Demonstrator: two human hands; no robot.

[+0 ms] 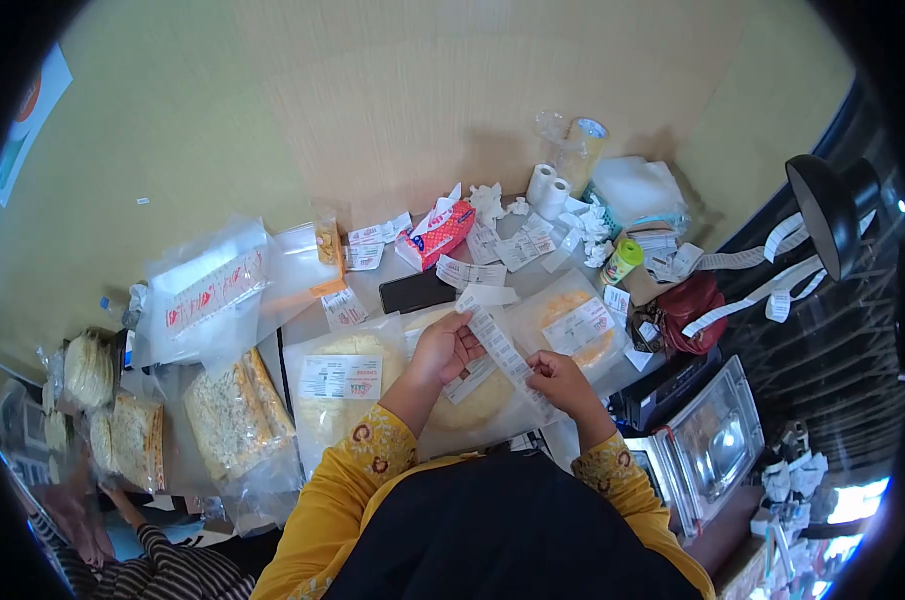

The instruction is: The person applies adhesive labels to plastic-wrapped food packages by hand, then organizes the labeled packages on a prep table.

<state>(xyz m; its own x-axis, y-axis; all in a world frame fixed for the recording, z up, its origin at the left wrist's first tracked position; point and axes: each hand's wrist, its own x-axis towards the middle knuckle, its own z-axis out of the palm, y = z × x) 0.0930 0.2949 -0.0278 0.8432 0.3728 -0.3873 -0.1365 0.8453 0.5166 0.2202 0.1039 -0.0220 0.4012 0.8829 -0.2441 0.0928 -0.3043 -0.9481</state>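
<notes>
A single view, taken from a camera worn on the person's head. It looks forward and steeply down, so the person's own yellow sleeves (372, 455) and dark front fill the bottom edge. The left hand (450, 345) and right hand (560, 380), pinching a strip of labels (502, 345) between them, sit just below the centre and close to the lens. The cluttered table (372, 283) spreads beyond them, and a pale wall (372, 100) fills the top half. The lens is a wide fisheye: straight lines bow outward and a black round border closes in the corners. At the far right edge a black lamp (822, 215) shows, and at the lower left, another person's hand (82, 520).
</notes>
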